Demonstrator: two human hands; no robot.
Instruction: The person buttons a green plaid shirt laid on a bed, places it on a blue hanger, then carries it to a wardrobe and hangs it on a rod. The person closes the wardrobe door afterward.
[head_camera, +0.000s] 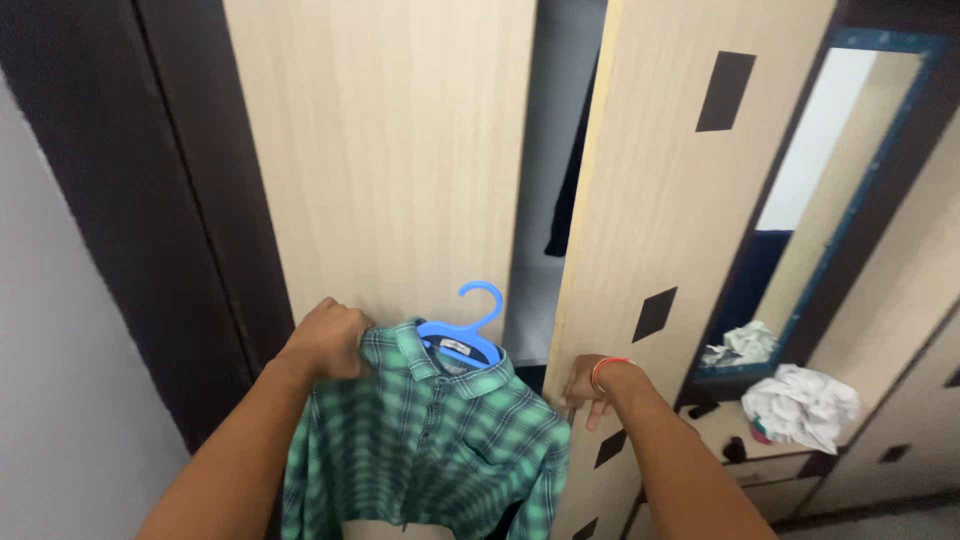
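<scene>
Soft checked cloth shirt (430, 440), glossy blue plastic hanger (465, 330), matt pale wood-grain wardrobe door (670, 200).

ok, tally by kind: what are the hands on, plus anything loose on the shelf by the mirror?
Green checked shirt: 1, gripped by left hand
Blue hanger: 1
Wardrobe door: 1, gripped by right hand
Crumpled white cloth: 1
Total: 4
</scene>
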